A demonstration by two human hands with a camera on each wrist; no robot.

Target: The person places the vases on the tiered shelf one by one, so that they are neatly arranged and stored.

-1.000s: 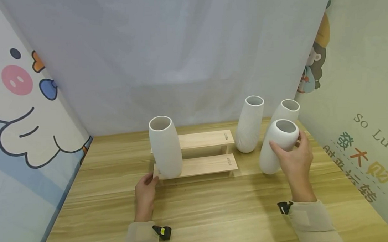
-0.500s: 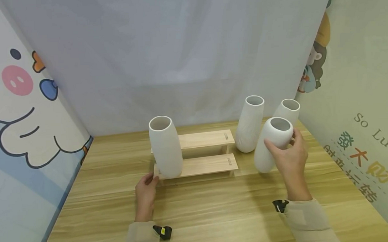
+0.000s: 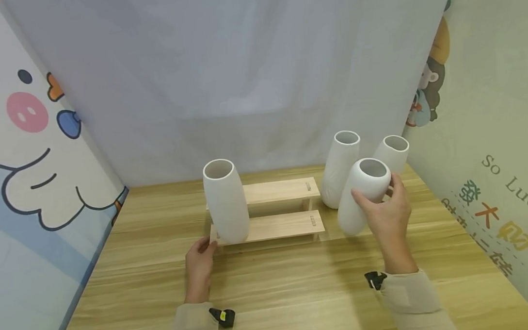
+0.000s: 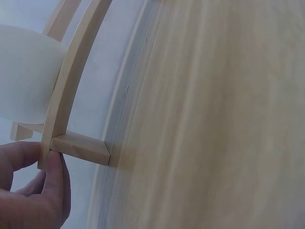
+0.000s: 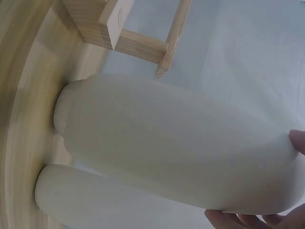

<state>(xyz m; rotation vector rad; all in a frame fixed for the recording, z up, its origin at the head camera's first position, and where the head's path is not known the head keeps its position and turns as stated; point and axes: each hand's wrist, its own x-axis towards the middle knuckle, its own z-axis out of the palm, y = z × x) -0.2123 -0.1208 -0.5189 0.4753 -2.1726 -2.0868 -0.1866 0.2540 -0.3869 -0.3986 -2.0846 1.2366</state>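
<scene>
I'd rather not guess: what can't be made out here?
Head: base of far-right vase, behind held vase and right hand; stamp on front board, too small.
Left wrist: top of leftmost vase, cut by left edge.
Right wrist: held vase's mouth, past right edge.

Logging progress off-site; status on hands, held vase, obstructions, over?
Left hand pinching left end of front wooden shelf. Right hand gripping white vase near rim. Second vase occupies shelf's left end.

A screened-off tabletop nook, in what kind of building is unclear: a wood-grain table [image 3: 285, 285] stands between a plain pale cloth [image 3: 243, 78] behind, a cartoon-printed panel [image 3: 32, 158] left and a lettered greenish panel [image 3: 484, 104] right.
</scene>
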